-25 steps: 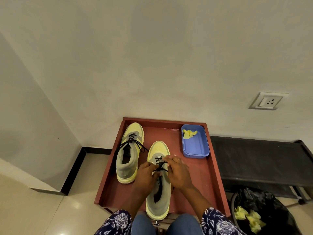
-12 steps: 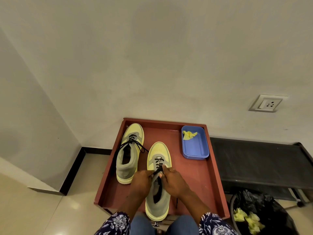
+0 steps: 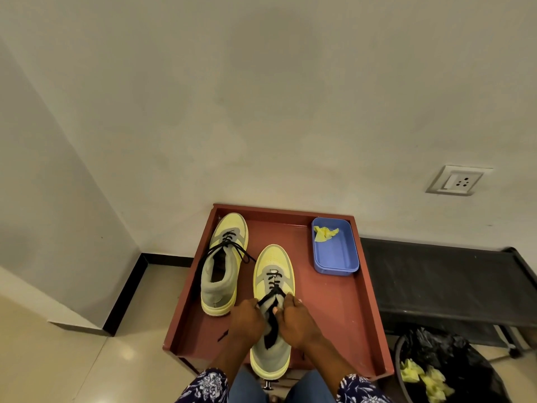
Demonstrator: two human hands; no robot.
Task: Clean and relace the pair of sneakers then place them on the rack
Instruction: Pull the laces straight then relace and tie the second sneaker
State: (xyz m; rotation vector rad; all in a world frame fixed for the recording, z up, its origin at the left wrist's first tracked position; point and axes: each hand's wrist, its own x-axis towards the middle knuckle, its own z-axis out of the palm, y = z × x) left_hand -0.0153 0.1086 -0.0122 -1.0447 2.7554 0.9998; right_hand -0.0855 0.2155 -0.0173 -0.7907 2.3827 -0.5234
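Left hand (image 3: 246,315) and right hand (image 3: 296,317), fingers curled, each pinch the black lace (image 3: 271,295) over the near sneaker (image 3: 273,309), which lies on the red tray (image 3: 334,309) beside the laced far sneaker (image 3: 225,264).

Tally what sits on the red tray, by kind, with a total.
Sneakers: 2, the far sneaker and the near sneaker
Blue tubs: 1, the blue tub
Yellow cloths: 1, the yellow cloth inside the tub
Total: 4
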